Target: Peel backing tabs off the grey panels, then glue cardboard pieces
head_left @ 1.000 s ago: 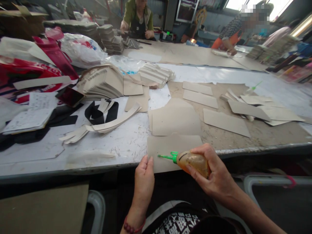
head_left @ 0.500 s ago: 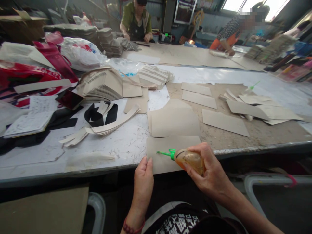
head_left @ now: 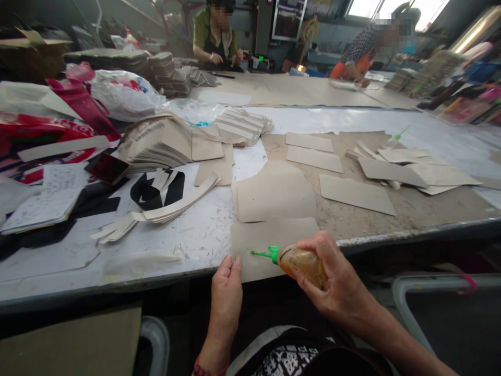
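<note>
My right hand [head_left: 332, 277] is wrapped around a glue bottle [head_left: 299, 263] with amber contents, tilted so that its thin green nozzle points left. The nozzle tip is over a grey-beige cardboard piece [head_left: 250, 237]; whether it touches the surface I cannot tell. At that piece's near left edge, my left hand [head_left: 227, 287] pinches the board between thumb and fingers. The piece partly overhangs the table's front edge. Directly behind it lie larger cut cardboard panels [head_left: 277, 193], one on another.
Left of my hands are curved cardboard strips [head_left: 183, 203], a black band [head_left: 146, 193] and a notebook [head_left: 50, 196]. Cardboard rectangles [head_left: 356, 193] and a loose pile [head_left: 395, 172] lie to the right. Tubular-framed objects [head_left: 399, 292] flank me below the table. Two people work across it.
The view has shifted slightly, moving the scene a little left. Both hands keep their grips, and the nozzle stays over the cardboard. The seated person across the table has raised their hands.
</note>
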A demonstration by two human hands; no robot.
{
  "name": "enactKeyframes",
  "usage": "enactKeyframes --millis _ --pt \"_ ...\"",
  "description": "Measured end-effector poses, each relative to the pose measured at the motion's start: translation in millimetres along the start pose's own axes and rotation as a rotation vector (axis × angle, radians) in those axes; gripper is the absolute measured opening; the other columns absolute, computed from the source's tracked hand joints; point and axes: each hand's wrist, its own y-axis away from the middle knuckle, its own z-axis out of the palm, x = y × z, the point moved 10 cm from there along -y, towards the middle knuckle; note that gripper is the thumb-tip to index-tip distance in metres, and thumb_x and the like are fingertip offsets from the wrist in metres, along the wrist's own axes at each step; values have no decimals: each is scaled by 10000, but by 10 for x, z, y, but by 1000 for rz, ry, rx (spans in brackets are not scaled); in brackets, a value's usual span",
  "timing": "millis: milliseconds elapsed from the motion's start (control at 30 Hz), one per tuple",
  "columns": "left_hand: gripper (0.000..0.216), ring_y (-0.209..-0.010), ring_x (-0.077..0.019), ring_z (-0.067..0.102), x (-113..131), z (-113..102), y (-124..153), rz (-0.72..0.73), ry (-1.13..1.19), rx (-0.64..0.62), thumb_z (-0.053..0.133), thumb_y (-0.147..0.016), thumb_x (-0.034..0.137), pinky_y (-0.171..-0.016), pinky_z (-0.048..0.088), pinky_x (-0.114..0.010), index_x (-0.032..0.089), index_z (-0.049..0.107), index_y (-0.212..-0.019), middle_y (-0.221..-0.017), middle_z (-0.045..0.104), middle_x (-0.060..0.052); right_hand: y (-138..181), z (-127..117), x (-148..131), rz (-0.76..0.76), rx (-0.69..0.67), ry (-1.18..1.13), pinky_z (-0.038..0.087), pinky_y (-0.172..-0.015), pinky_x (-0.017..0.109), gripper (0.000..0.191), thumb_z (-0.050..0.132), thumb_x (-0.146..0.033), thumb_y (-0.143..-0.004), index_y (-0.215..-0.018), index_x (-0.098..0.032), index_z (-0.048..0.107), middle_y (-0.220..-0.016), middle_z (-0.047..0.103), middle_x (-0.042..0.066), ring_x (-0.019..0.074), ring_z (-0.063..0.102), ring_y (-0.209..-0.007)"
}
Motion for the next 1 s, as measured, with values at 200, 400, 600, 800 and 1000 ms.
enactKeyframes --millis 200,400,600,800,1000 --pt "396 -1037 -227 602 -23 26 -11 -20 18 -29 606 -784 432 -974 422 -364 172 620 -1082 -1084 681 -74 -7 17 -51 -39 0 49 458 -746 325 261 555 -126 -795 -1018 -219 458 -931 471 51 185 504 -841" --pt "428 -1066 -251 586 -26 26 -11 -45 37 0 621 -762 439 -1003 397 -401 152 616 -1080 -1093 674 -97 33 -45 40 6 141 -39 472 -746 330 301 581 -171 -797 -1064 -236 457 -964 480 45 181 524 -842" --pt "394 -1103 -238 558 -106 -140 152 -151 127 159 603 -784 359 -1052 337 -424 172 593 -1130 -1112 665 -81 337 -555 796 415 463 -301 504 -569 276 353 635 -423 -783 -1044 -258 466 -865 573 11 160 570 -676" --pt "300 -969 -214 607 -153 -323 311 -219 195 280 583 -816 306 -1010 377 -442 176 624 -1084 -913 701 -39 629 -773 1126 535 400 -171 502 -549 268 378 655 -468 -742 -1006 -246 500 -817 588 5 164 576 -649" --pt "190 -881 -163 628 -109 -347 342 -217 205 364 539 -859 226 -991 404 -396 208 669 -996 -848 708 -5 587 -657 983 408 279 -9 480 -580 267 295 596 -396 -792 -1015 -238 483 -864 575 10 155 573 -685"
